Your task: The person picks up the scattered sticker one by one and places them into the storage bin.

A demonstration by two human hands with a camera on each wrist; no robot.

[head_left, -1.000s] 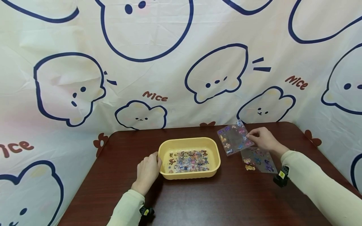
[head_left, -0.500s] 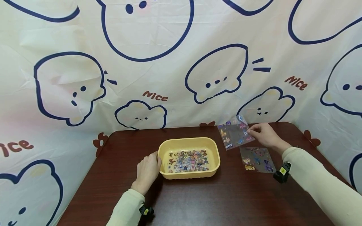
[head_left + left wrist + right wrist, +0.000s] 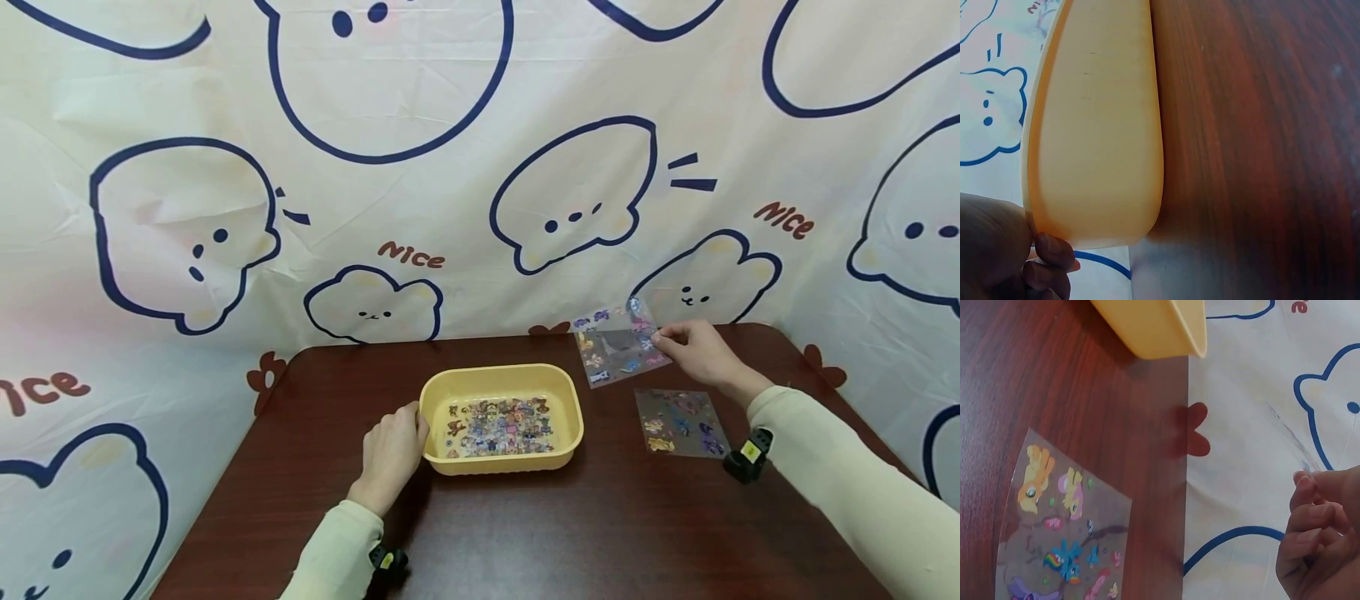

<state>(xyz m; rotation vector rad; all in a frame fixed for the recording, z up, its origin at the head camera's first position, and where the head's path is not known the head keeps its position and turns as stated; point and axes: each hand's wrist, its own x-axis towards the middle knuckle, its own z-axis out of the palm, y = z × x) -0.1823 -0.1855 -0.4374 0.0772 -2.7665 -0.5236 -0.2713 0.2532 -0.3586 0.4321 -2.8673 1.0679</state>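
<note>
My left hand (image 3: pixel 392 457) grips the left rim of a yellow plastic basin (image 3: pixel 501 468); in the left wrist view its fingers curl under that rim. Many small colourful cartoon stickers (image 3: pixel 501 427) cover the basin's floor. Between thumb and fingers, my right hand (image 3: pixel 701 357) pinches the right edge of a clear sticker sheet (image 3: pixel 615 354), raised and tilted above the table's far side. The right wrist view shows that sheet almost edge-on. A second clear sticker sheet (image 3: pixel 1066 531), printed with colourful ponies, lies flat on the table below the right hand.
A dark reddish-brown wooden table (image 3: pixel 525 533) bears everything. Behind it hangs a white cloth (image 3: pixel 465 200) with blue cartoon outlines, close to the table's far edge. A black wrist camera (image 3: pixel 748 457) is strapped to the right wrist.
My right hand has lifted the pinched sticker sheet upward and away from the lower sheet, which it overlapped in view before. The left hand and the basin have stayed in place.
</note>
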